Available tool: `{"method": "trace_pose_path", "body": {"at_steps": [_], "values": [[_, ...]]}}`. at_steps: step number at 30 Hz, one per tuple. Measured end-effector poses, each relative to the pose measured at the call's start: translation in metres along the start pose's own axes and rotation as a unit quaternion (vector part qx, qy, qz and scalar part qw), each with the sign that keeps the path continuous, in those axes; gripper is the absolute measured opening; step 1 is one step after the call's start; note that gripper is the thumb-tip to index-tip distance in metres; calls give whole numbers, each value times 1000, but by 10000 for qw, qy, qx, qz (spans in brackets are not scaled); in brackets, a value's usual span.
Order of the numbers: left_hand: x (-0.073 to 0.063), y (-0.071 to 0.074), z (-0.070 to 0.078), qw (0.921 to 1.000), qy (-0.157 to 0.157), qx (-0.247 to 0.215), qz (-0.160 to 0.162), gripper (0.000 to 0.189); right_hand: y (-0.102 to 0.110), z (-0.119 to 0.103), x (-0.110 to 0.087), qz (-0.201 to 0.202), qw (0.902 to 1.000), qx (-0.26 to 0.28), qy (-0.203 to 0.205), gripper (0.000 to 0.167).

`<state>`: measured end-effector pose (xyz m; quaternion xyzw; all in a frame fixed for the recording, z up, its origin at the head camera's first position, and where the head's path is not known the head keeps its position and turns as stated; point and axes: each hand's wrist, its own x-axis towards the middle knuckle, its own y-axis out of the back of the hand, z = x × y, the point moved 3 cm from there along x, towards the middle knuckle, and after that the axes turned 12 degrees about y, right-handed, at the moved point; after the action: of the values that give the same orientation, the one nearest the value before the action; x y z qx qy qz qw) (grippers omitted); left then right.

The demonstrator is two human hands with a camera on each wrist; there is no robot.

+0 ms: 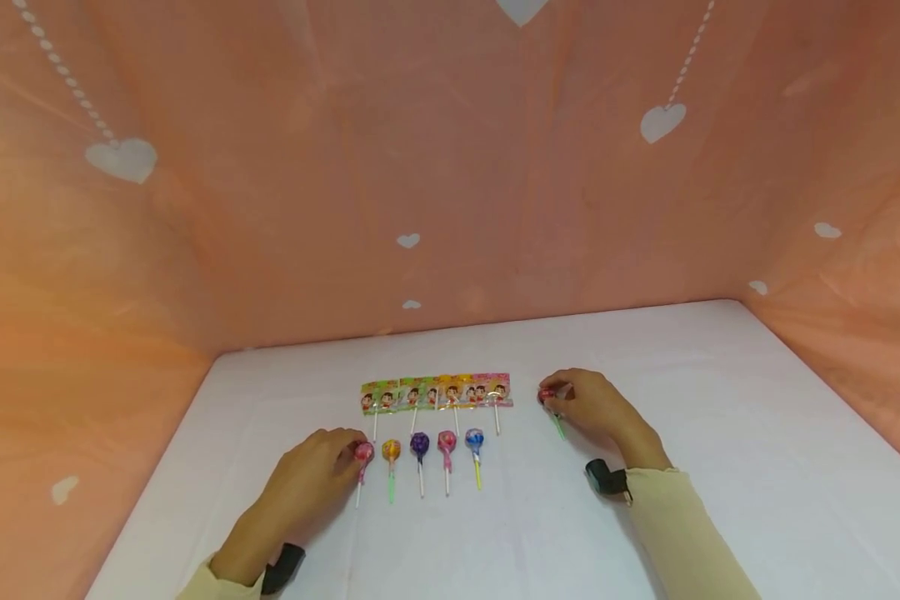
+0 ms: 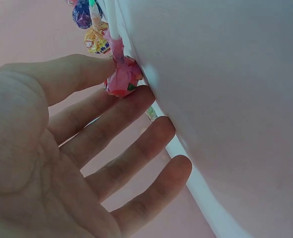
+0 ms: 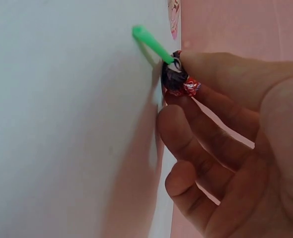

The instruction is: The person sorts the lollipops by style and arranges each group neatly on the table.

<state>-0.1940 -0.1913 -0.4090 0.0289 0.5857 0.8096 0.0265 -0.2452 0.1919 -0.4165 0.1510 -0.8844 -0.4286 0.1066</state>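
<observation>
At the left end of a row of wrapped lollipops, my left hand point(image 1: 307, 473) pinches a pink lollipop point(image 1: 363, 452) by its round head. The left wrist view shows this pink lollipop point(image 2: 121, 79) between thumb and fingers, the other fingers spread. My right hand point(image 1: 596, 407), farther right on the table, pinches a dark red lollipop point(image 3: 175, 77) with a green stick point(image 3: 151, 43). To the right of the left hand's lollipop lie a yellow lollipop point(image 1: 392, 451), a purple lollipop point(image 1: 419, 444), another pink lollipop point(image 1: 447, 442) and a blue lollipop point(image 1: 475, 438), sticks toward me.
Behind that row, several flat lollipops in green, orange and pink packets point(image 1: 453, 392) lie side by side on the white table point(image 1: 495, 542). Orange cloth point(image 1: 457, 167) with white hearts encloses the table at the back and sides.
</observation>
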Motion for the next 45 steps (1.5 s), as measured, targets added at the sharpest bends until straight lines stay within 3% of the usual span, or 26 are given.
{"method": "trace_pose_path", "body": {"at_steps": [11, 15, 29, 45], "values": [[-4, -4, 3, 10000, -2, -26, 7, 23, -6, 5, 0, -85, 9998, 106, -175, 26], [-2, -1, 2, 9997, -137, 108, 194, 23, -4, -1, 5, -21, 9998, 169, -45, 23], [-1, 1, 5, 9998, -86, 155, 94, 25, 7, -13, 4, 88, 9993, 335, 123, 19], [-2, 2, 4, 9998, -67, 153, 91, 24, -4, -31, 5, -313, 9974, 533, 382, 23]]}}
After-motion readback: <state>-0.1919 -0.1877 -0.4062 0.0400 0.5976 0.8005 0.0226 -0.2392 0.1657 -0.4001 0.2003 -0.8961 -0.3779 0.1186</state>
